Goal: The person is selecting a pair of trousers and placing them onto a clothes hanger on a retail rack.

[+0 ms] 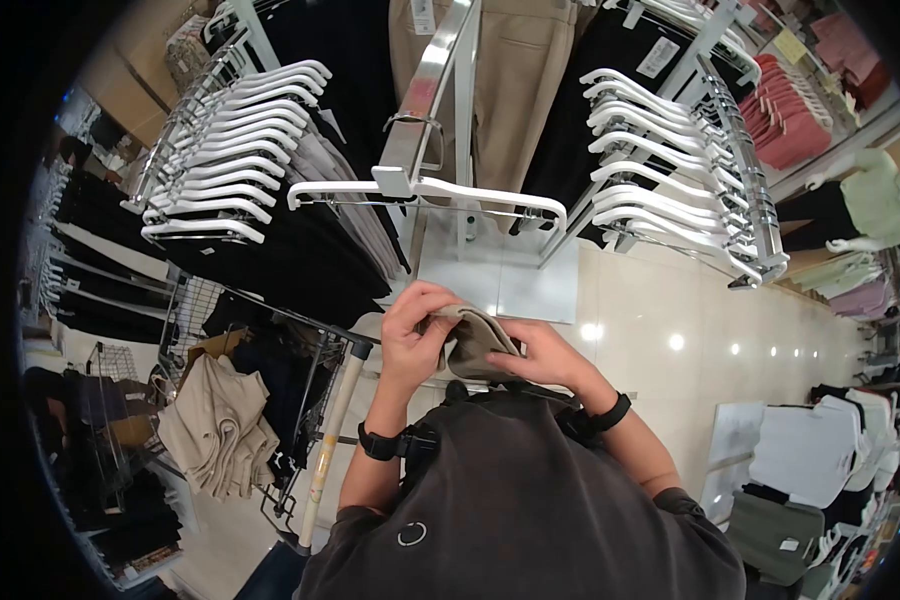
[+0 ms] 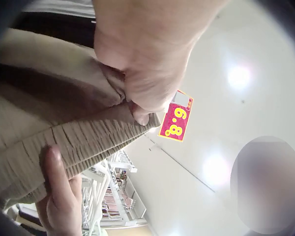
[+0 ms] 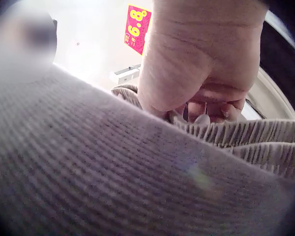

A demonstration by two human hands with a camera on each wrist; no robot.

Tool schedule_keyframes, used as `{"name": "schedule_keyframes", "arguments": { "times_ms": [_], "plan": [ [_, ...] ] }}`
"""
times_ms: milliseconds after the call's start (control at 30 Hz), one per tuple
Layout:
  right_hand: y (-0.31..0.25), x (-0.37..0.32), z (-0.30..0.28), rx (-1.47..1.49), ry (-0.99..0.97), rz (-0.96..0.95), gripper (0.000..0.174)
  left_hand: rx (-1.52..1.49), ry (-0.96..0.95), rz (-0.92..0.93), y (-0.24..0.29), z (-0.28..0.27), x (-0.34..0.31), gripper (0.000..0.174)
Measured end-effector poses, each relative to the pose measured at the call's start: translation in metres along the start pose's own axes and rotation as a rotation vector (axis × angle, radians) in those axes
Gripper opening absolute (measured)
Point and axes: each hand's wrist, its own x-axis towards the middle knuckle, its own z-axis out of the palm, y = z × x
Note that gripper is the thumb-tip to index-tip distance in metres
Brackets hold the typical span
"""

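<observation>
Beige trousers (image 1: 480, 345) with a gathered elastic waistband (image 2: 83, 142) are held up in front of the chest, bunched between both hands. My left hand (image 1: 417, 335) pinches the waistband at one end, thumb and fingers curled on the cloth. At the other side, my right hand (image 1: 545, 355) grips the same waistband, its thumb lying on the ribbed outside in the left wrist view. Seen from the right wrist, ribbed cloth fills the foreground, and folds of the waistband pass below the curled fingers. A white clip hanger (image 1: 490, 195) hangs from the rack arm just beyond the hands.
Rows of white hangers with dark trousers (image 1: 290, 250) hang at the left, and more white hangers (image 1: 660, 190) at the right. A wire cart with a beige handle (image 1: 330, 450) stands close on the left, a heap of beige trousers (image 1: 220, 425) in it. Folded tops (image 1: 805, 445) lie at right.
</observation>
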Motion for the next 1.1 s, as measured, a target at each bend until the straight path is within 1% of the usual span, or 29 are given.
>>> {"name": "schedule_keyframes", "arguments": {
  "times_ms": [100,200,233,333,367,467,500,567,600,633,667,733,767,867,900,967,1067,1100],
  "plan": [
    [0.012,0.003,0.005,-0.245,0.197,-0.043,0.037,-0.022,-0.016,0.009,-0.005,0.007,0.0,0.015],
    [0.02,0.0,-0.003,-0.341,0.491,0.008,0.036,0.115,-0.162,-0.023,0.001,0.005,-0.002,0.017],
    [0.026,-0.004,-0.007,-0.388,0.526,0.063,0.035,0.125,-0.188,-0.044,0.006,0.008,-0.002,0.019],
    [0.041,-0.017,-0.01,-0.605,0.745,-0.005,0.034,0.189,-0.276,0.076,0.004,0.017,-0.001,0.022],
    [0.043,-0.021,-0.009,-0.632,0.787,0.048,0.035,0.215,-0.293,0.117,0.005,0.02,0.0,0.023],
    [0.054,-0.028,-0.001,-0.445,0.906,0.211,0.033,0.213,-0.317,0.052,0.005,0.029,-0.003,0.022],
    [0.051,-0.032,-0.003,-0.383,0.781,0.35,0.032,0.196,-0.33,0.024,0.005,0.032,-0.005,0.022],
    [0.077,-0.036,-0.002,0.059,0.458,0.512,0.036,0.159,-0.354,-0.032,0.004,0.037,-0.009,0.021],
    [0.093,-0.036,0.002,0.277,0.288,0.577,0.039,0.166,-0.367,-0.007,0.002,0.038,-0.01,0.021],
    [0.096,-0.035,0.008,0.476,0.173,0.516,0.054,0.173,-0.377,0.019,-0.001,0.039,-0.01,0.022],
    [0.097,-0.038,0.015,0.635,0.195,0.537,0.056,0.18,-0.386,0.044,-0.003,0.039,-0.011,0.022],
    [0.07,-0.034,0.021,0.951,0.229,0.571,0.06,0.203,-0.436,0.089,-0.005,0.04,-0.014,0.021],
    [0.062,-0.033,0.021,1.063,0.192,0.596,0.062,0.216,-0.457,0.109,-0.005,0.04,-0.016,0.02],
    [0.055,-0.028,0.033,1.302,0.27,0.522,0.051,0.186,-0.578,0.124,-0.005,0.042,-0.027,0.019],
    [0.061,-0.027,0.039,1.327,0.288,0.503,0.046,0.184,-0.629,0.091,-0.007,0.04,-0.033,0.019],
    [0.081,-0.027,0.055,1.375,0.328,0.466,0.038,0.18,-0.662,0.084,-0.013,0.038,-0.043,0.019],
    [0.063,-0.03,0.066,1.443,0.438,0.486,0.03,0.174,-0.669,0.059,-0.014,0.032,-0.054,0.02],
    [0.063,-0.033,0.07,1.432,0.459,0.495,0.03,0.17,-0.665,0.043,-0.014,0.03,-0.06,0.02]
  ]
}}
